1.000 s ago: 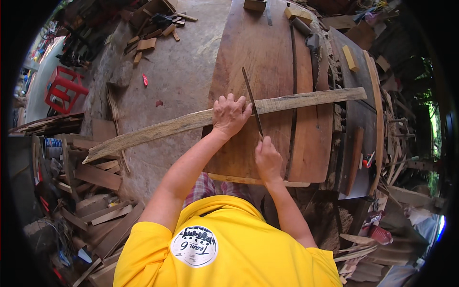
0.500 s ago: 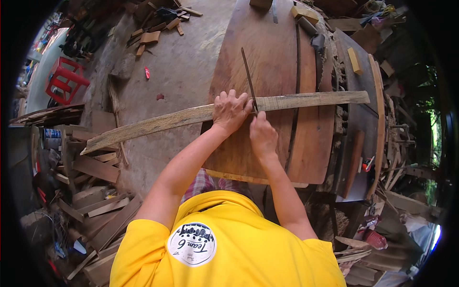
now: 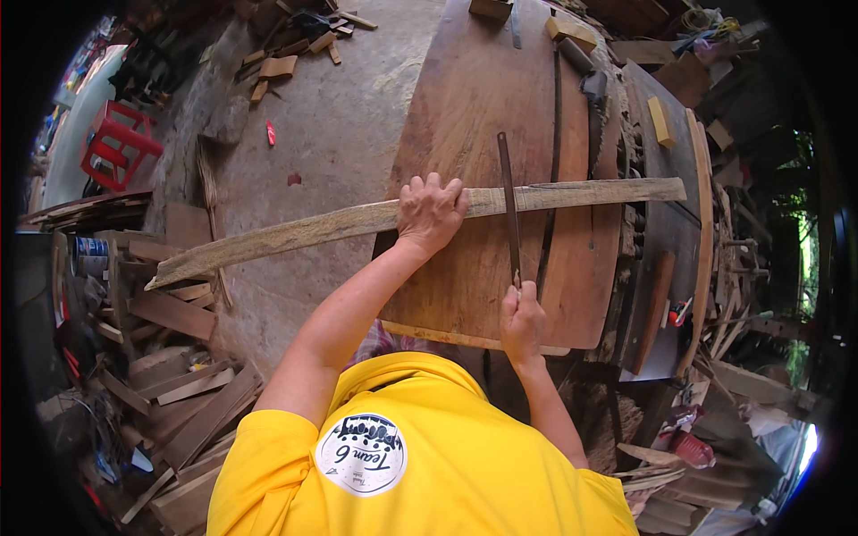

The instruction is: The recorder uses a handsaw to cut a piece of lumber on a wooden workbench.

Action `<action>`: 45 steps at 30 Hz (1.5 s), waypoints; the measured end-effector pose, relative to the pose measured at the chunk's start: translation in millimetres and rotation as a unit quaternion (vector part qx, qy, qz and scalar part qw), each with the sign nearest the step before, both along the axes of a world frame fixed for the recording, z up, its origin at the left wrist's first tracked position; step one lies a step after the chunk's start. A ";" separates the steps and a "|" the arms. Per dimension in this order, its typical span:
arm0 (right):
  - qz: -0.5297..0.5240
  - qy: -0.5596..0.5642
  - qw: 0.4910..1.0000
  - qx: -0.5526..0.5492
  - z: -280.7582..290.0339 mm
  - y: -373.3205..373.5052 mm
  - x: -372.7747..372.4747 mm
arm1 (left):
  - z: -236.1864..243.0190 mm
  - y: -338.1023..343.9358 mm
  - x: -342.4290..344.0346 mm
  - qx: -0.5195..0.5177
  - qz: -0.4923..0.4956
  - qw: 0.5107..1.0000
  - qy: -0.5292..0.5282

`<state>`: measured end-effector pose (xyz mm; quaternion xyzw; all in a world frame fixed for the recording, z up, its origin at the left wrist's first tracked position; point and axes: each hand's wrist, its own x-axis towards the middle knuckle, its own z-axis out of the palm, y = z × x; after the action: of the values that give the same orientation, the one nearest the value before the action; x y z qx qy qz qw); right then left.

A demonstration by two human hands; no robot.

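A long pale wooden plank [image 3: 295,234] lies across a wide brown wooden bench top [image 3: 465,107]. My left hand [image 3: 431,213] presses down on the plank near its middle. My right hand [image 3: 522,320] grips the handle end of a long thin dark rasp [image 3: 508,205], whose blade crosses the plank just right of my left hand. The plank's left end hangs out over the concrete floor.
Wood scraps and boards are piled at the left [image 3: 170,357] and lower left. A red plastic stool [image 3: 114,146] stands far left. Blocks and tools [image 3: 572,36] lie at the bench's far end. More planks and clutter crowd the right side [image 3: 706,232].
My right hand has drawn the rasp back toward me, then forward and back again across the plank. My left hand stays pressed on the plank.
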<state>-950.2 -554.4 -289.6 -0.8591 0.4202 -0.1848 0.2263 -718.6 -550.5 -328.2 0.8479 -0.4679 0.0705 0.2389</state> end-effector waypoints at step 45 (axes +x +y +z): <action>-0.003 0.118 0.990 -0.079 -28.5 -28.1 69.3 | 4.1 0.3 -6.3 -0.067 0.018 0.998 -0.003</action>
<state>-880.9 -582.5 -318.2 -0.8890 0.4303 -0.1149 0.1059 -724.9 -550.1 -324.1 0.8381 -0.4471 0.1088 0.2929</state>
